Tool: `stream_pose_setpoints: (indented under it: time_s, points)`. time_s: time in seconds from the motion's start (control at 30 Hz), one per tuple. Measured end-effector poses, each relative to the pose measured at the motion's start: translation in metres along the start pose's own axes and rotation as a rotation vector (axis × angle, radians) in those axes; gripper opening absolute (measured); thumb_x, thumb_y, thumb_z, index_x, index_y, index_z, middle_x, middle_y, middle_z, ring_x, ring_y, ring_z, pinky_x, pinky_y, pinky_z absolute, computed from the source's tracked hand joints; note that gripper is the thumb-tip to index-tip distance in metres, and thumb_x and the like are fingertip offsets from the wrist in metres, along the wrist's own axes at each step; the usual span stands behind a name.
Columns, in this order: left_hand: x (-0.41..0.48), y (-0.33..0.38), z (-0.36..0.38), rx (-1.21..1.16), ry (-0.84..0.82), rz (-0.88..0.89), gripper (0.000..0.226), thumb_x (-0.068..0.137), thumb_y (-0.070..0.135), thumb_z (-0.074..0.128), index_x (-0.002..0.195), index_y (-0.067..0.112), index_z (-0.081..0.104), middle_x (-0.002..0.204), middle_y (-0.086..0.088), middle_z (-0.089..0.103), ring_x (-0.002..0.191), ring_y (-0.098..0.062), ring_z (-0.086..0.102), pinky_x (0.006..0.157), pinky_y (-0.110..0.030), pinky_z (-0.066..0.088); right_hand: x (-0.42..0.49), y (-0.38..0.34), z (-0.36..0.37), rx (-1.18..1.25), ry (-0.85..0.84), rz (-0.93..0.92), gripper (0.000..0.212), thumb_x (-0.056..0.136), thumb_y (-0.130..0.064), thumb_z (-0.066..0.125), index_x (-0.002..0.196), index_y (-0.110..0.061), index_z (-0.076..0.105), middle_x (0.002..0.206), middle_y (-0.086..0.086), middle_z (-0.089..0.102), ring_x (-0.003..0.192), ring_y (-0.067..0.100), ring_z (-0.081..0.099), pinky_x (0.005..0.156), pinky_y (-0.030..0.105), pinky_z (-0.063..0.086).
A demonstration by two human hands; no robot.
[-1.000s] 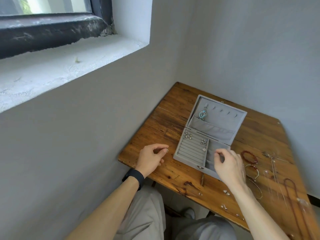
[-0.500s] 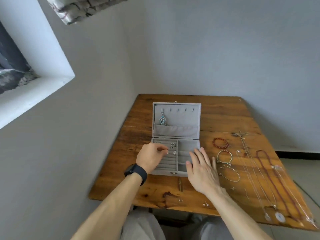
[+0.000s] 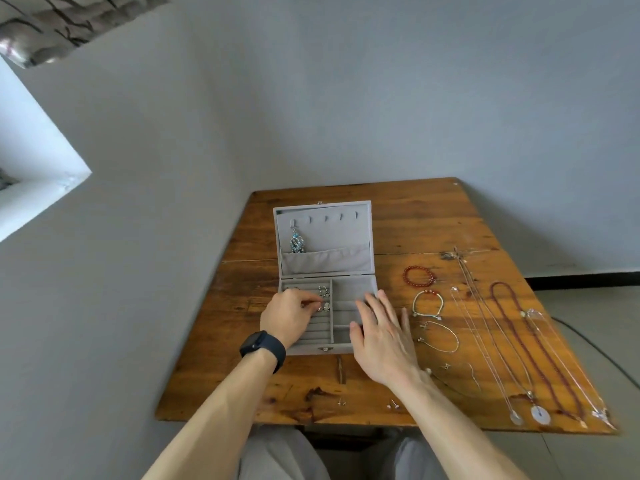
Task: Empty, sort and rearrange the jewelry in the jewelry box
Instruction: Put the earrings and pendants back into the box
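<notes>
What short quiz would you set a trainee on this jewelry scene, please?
1. True or false: the lid of the jewelry box stands open.
2. Multiple choice: where does the red bead bracelet lie?
A) on the table, to the right of the box
B) in the lid pocket
C) among the ring rows
3. Short answer: which wrist wears the black watch?

Key:
1. True.
2. A.
3. The wrist of the left hand.
</notes>
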State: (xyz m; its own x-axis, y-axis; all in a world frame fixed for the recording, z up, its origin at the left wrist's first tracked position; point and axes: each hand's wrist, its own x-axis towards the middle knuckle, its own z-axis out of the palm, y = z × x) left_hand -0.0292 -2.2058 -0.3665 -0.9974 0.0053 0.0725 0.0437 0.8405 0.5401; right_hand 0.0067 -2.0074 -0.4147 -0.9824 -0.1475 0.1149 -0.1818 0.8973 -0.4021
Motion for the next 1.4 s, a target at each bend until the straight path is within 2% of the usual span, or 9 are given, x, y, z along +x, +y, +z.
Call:
stream_pose_setpoints:
  time_s: [0.13,0.23,0.33,0.43,0.63,1.07,1.17,1.3,1.4]
  points:
    - [-0.004,0.002,0.001,0.022,0.029,-0.013,0.017,0.095,0.036,0.065,0.108,0.036,0.076,0.109,0.007,0.063,0.095,-0.010,0.062,0.081,-0.030,0.054,-0.001,-0.001,-0.002,0.004,0.001,-0.001,0.056,0.103,-0.044,0.023,0.155,-0.024,0.030,0.167,-0.004,0.014,0.154,0.014,-0.009,0.122,0.052,0.001]
    - [-0.004,-0.001,-0.002,0.016,-0.028,0.011,0.020,0.098,0.033,0.061,0.113,0.035,0.074,0.112,0.006,0.063,0.100,-0.012,0.061,0.085,-0.030,0.053,-0.003,-0.001,-0.003,0.004,0.000,0.002,0.056,0.104,-0.043,0.024,0.156,-0.023,0.030,0.167,-0.004,0.014,0.154,0.014,-0.009,0.122,0.053,0.003]
    - [-0.004,-0.005,-0.008,-0.036,-0.066,0.035,0.026,0.100,0.023,0.058,0.120,0.033,0.070,0.113,0.007,0.067,0.104,-0.009,0.061,0.086,-0.019,0.048,-0.003,-0.002,-0.004,0.002,-0.005,0.007,0.056,0.104,-0.043,0.024,0.156,-0.024,0.028,0.167,-0.005,0.013,0.154,0.014,-0.009,0.123,0.053,0.004]
    - [-0.005,-0.007,-0.010,-0.050,-0.064,0.035,0.026,0.096,0.022,0.063,0.119,0.032,0.070,0.106,0.011,0.069,0.099,-0.005,0.061,0.076,-0.005,0.039,-0.002,-0.003,-0.005,0.000,-0.008,0.006,0.056,0.104,-0.043,0.024,0.156,-0.024,0.028,0.167,-0.005,0.013,0.154,0.014,-0.009,0.123,0.053,0.003]
    - [-0.006,-0.002,-0.004,-0.024,-0.031,0.052,0.022,0.093,0.028,0.070,0.114,0.029,0.075,0.110,0.009,0.072,0.097,-0.003,0.063,0.087,-0.022,0.054,-0.001,-0.003,-0.005,-0.008,-0.016,0.009,0.057,0.104,-0.044,0.023,0.157,-0.025,0.026,0.168,-0.004,0.012,0.154,0.014,-0.010,0.122,0.052,0.000]
    - [-0.012,0.000,-0.009,-0.041,-0.059,0.016,0.032,0.094,0.023,0.066,0.125,0.029,0.068,0.100,0.011,0.066,0.093,-0.004,0.059,0.079,-0.014,0.044,-0.002,-0.003,-0.006,-0.010,-0.023,0.010,0.058,0.105,-0.044,0.023,0.158,-0.023,0.021,0.168,-0.004,0.010,0.154,0.014,-0.011,0.122,0.050,-0.001]
    - [-0.032,0.001,-0.011,-0.063,-0.009,0.023,0.033,0.095,0.023,0.063,0.128,0.027,0.064,0.109,0.011,0.063,0.102,-0.004,0.057,0.083,-0.014,0.044,-0.003,-0.004,-0.009,-0.024,-0.044,0.007,0.058,0.105,-0.045,0.021,0.159,-0.024,0.020,0.168,-0.005,0.010,0.154,0.014,-0.011,0.122,0.051,-0.001]
    - [-0.084,-0.003,-0.006,-0.059,0.180,0.058,0.037,0.095,0.022,0.062,0.130,0.034,0.059,0.123,0.019,0.049,0.117,0.004,0.041,0.092,-0.016,0.041,-0.005,-0.006,-0.017,0.003,-0.057,0.007,0.057,0.106,-0.045,0.023,0.158,-0.023,0.023,0.168,-0.004,0.013,0.154,0.014,-0.007,0.122,0.049,0.001]
    - [-0.122,-0.012,0.005,-0.014,0.284,0.074,0.037,0.093,0.021,0.065,0.128,0.030,0.059,0.127,0.013,0.053,0.118,-0.002,0.047,0.095,-0.022,0.046,-0.013,-0.007,-0.024,0.045,-0.010,-0.022,0.053,0.106,-0.041,0.030,0.155,-0.021,0.030,0.165,-0.004,0.023,0.155,0.014,0.002,0.124,0.046,0.008]
